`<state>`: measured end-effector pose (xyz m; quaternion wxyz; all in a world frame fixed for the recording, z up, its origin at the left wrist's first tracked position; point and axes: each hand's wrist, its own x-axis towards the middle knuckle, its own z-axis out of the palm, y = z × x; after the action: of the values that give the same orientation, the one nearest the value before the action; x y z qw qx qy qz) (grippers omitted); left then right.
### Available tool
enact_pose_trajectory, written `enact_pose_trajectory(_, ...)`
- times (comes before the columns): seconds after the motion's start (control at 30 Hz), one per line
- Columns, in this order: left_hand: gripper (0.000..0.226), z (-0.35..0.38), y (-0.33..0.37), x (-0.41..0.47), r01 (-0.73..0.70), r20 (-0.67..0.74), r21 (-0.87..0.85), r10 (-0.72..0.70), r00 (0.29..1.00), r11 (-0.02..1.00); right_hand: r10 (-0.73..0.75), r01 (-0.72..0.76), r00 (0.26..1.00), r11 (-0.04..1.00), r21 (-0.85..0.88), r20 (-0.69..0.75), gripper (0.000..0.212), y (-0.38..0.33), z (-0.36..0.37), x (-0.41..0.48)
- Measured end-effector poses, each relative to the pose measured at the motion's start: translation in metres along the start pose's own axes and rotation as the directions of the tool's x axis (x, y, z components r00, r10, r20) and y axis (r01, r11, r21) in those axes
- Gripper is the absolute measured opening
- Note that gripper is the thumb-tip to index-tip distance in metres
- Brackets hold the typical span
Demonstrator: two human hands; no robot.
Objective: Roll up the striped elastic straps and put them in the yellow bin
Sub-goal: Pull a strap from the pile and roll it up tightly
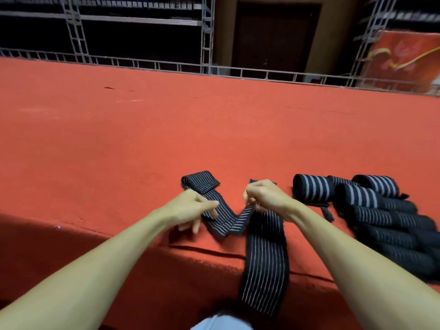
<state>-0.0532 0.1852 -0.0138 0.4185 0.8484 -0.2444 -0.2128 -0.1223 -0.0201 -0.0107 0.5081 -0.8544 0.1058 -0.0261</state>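
Striped strap (227, 226) zigzags across the red surface (142, 139), pinched by left hand (190, 208) and right hand (264, 196).

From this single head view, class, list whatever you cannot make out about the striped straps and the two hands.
Head view throughout:
- Rolled straps: the pile is cut off by the right edge, so the count is unclear.
- Left hand: lower fingers motion-blurred; its grip on the loose strap is uncertain.
- Right hand: its back hides the fingertips pinching that strap.
- Yellow bin: outside the frame.
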Motion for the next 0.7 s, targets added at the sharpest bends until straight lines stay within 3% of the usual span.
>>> enact_pose_trajectory(0.13,0.02,-0.009,-0.032,0.034,-0.102,-0.32,0.229,0.174,0.931,0.968,-0.013,-0.001,0.992,0.994,-0.113,-0.125,0.024,0.004,0.014,0.02)
enact_pose_trajectory(0.2,0.008,-0.005,-0.04,0.05,-0.148,-0.356,0.352,0.279,0.892,0.924,-0.011,-0.003,0.992,0.994,-0.108,-0.129,0.017,0.007,0.023,0.03)
enact_pose_trajectory(0.33,0.032,0.007,-0.05,0.078,-0.129,-0.35,0.484,0.327,0.878,0.866,0.016,-0.024,0.998,0.988,-0.154,-0.054,0.013,0.024,0.038,0.045)
enact_pose_trajectory(0.47,0.034,0.019,-0.056,0.097,-0.084,-0.406,0.512,0.327,0.853,0.855,-0.008,-0.068,0.983,0.913,-0.403,-0.183,0.036,0.036,0.052,0.053)
enact_pose_trajectory(0.57,0.029,0.019,-0.058,0.101,-0.096,-0.44,0.519,0.363,0.821,0.849,-0.012,-0.121,0.968,0.852,-0.509,-0.251,0.04,0.033,0.064,0.059)
enact_pose_trajectory(0.63,0.03,0.016,-0.061,0.106,-0.109,-0.496,0.42,0.328,0.804,0.901,-0.019,-0.122,0.964,0.855,-0.504,-0.266,0.039,0.034,0.062,0.06)
enact_pose_trajectory(0.7,0.03,0.01,-0.063,0.11,-0.117,-0.589,0.203,0.217,0.779,0.972,-0.018,-0.112,0.968,0.862,-0.494,-0.25,0.037,0.034,0.059,0.061)
